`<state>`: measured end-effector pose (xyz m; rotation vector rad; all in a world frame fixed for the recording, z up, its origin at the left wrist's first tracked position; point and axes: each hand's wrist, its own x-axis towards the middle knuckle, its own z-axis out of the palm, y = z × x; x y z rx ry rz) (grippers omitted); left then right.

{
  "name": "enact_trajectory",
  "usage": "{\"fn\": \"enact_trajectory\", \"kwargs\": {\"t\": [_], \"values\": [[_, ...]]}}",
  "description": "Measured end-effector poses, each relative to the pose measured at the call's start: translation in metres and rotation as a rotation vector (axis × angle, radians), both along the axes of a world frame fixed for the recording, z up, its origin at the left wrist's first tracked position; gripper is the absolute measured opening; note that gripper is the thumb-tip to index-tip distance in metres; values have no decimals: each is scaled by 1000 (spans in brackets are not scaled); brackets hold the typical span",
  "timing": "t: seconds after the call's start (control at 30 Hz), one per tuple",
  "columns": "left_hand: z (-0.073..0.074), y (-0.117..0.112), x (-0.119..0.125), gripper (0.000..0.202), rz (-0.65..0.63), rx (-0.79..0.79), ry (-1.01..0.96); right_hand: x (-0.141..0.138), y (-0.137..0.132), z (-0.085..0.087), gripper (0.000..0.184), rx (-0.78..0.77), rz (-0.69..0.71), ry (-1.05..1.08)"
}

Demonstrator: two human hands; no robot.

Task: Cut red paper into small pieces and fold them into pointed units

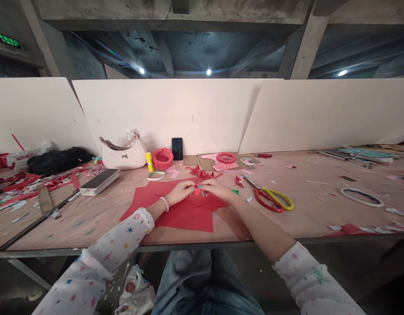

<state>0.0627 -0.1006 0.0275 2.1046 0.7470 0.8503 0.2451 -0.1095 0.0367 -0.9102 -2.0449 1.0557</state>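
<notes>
Over the red paper sheets, my left hand and my right hand meet at the fingertips. Both pinch a small piece of red paper, mostly covered by the fingers. Just beyond them lies a cluster of small folded red paper pieces, and one more folded piece sits to the right. Scissors with red and yellow handles rest to the right of my right hand, apart from it.
Behind stand a pale handbag, a yellow glue stick, red paper rings and a dark phone against a white board. A white device lies left, a white oval ring right. Paper scraps are scattered about.
</notes>
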Motion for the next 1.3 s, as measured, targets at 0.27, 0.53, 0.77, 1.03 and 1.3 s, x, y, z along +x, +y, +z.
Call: {"fn": "enact_trajectory", "kwargs": {"t": [0.27,0.53,0.77,1.03,1.3], "values": [[0,-2,1,27,-40,9,17,-5,-2,-3,27,7,-66,6],[-2,-1,1,24,-27,10,9,-7,-3,-1,19,75,-38,-25],[-3,0,1,22,-18,9,13,-8,-1,0,16,44,-40,11],[-2,1,0,23,47,-13,-26,-2,4,-3,16,-163,-23,187],[-3,3,-1,25,67,-36,-44,1,2,-1,9,-345,74,286]]}}
